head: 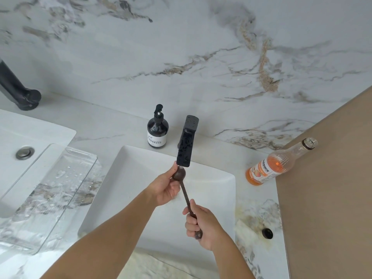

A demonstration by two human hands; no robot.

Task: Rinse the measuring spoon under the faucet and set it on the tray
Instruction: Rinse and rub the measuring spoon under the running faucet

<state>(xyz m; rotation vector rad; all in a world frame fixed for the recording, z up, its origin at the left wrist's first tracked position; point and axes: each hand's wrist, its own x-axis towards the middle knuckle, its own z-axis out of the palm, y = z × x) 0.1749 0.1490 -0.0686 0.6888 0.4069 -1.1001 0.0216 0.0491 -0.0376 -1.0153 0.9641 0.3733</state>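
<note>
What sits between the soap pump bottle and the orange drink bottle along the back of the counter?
In the head view, the black faucet stands between the soap pump bottle and the orange drink bottle, its spout reaching over the sink. Otherwise bare counter.

Single head-worn wide-angle view, looking steeply forward and down, close over a white sink (211, 190), marble wall (181, 47) far, clear tray (30, 208) left, counter edge near.

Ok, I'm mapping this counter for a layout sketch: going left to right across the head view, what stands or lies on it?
Clear tray → soap pump bottle → black faucet → orange drink bottle.
</note>
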